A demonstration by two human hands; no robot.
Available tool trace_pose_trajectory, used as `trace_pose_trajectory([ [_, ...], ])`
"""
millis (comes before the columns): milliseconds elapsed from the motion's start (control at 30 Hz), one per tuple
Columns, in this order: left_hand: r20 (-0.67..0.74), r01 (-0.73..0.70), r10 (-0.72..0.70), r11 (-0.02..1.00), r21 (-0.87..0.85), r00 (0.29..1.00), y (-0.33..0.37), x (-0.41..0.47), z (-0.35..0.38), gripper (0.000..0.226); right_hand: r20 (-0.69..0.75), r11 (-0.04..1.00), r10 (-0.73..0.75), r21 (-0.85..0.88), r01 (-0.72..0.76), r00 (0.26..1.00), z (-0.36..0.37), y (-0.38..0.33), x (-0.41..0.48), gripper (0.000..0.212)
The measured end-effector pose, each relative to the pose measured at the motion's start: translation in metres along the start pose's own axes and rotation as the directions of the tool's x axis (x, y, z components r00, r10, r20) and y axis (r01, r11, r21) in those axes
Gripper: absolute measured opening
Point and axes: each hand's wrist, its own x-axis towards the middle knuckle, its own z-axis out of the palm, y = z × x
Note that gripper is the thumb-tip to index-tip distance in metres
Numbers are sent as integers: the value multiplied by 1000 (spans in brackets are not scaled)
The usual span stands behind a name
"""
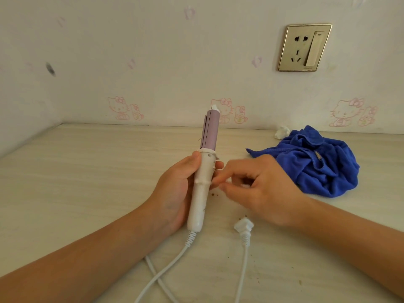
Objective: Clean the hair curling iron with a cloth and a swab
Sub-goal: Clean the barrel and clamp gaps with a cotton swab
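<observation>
Curling iron [204,171] stands nearly upright in the left hand [175,189], its lilac barrel pointing up toward the wall [153,62] and its white handle lying across the palm. The fingers of that hand curl round the handle from behind, and the thumb presses the near side just under the collar. The butt of the handle hangs just above the surface [87,171].

The right hand [260,184] sits just beside the handle, its fingers bent inward and its fingertips brought together. They pinch a thin white swab [219,169], whose stick reaches across to the side of the handle. This hand is blurred, so the exact grip is hard to make out.

A crumpled blue cloth [317,167] lies on the surface to the right, just behind the right hand and apart from both hands. A small white wad of tissue [282,131] rests at the back edge beside the cloth.

The white cord [168,263] runs from the handle down toward the near edge. Its plug [243,226] lies loose on the surface below the right wrist. A few dark crumbs [215,195] dot the surface between the hands. A gold-framed socket [305,48] is set in the wall at upper right.
</observation>
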Motion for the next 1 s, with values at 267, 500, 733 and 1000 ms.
trace_pose_trajectory([
  [267,46,53,-52,999,-13,998,6,1,0,51,86,999,39,8,-40,996,3,-5,0,18],
  [500,85,19,-16,999,-34,996,5,4,-3,54,83,998,59,-10,-58,995,0,-6,-1,16],
  [733,188,15,-26,998,60,982,2,7,-10,37,227,999,37,27,-45,973,1,-13,-2,17],
  [1000,171,-227,186,937,265,968,-3,-2,-7,35,315,992,19,-127,23,949,6,-17,-7,17],
])
